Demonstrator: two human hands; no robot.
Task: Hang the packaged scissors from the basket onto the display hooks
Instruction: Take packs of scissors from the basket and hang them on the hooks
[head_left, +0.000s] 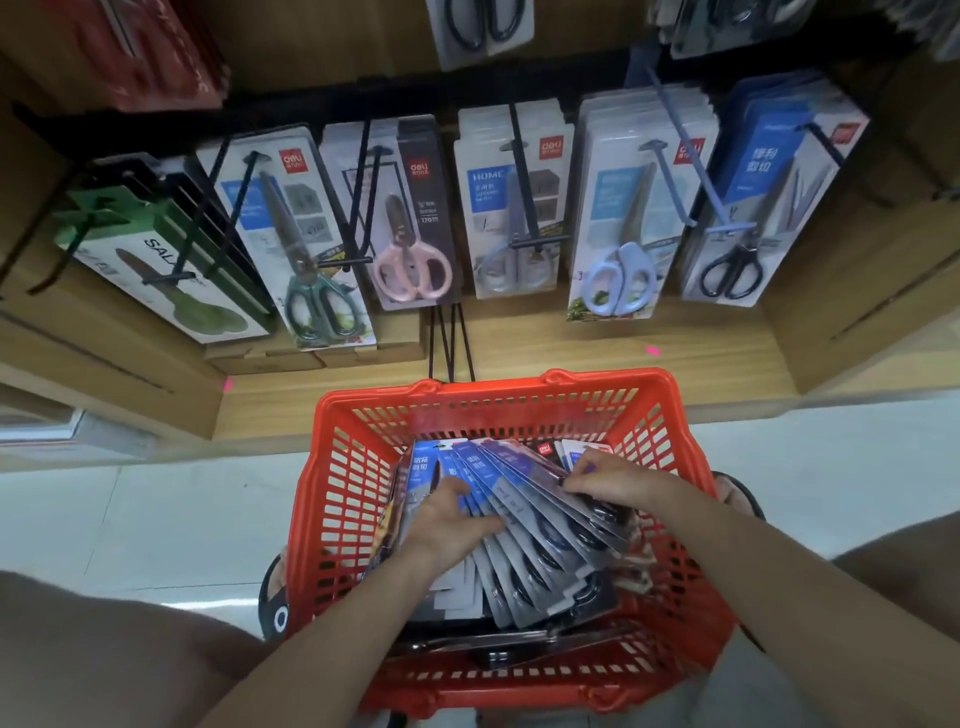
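A red plastic basket (343, 483) stands on the floor below me, holding a fanned stack of packaged scissors (524, 499) in blue and grey cards. My left hand (449, 519) lies on the left part of the fan, fingers spread over the packs. My right hand (605, 475) pinches the upper edge of the packs at the right of the fan. Above the basket, display hooks (522, 171) on a black rail carry rows of packaged scissors, including a pink pair (410, 265) and a light blue pair (618, 280).
A wooden base shelf (571, 358) runs under the hooks, just behind the basket. Wooden panels (852, 260) flank the display on both sides. White floor tiles (156, 519) lie left and right of the basket. My knees and shoes border the basket.
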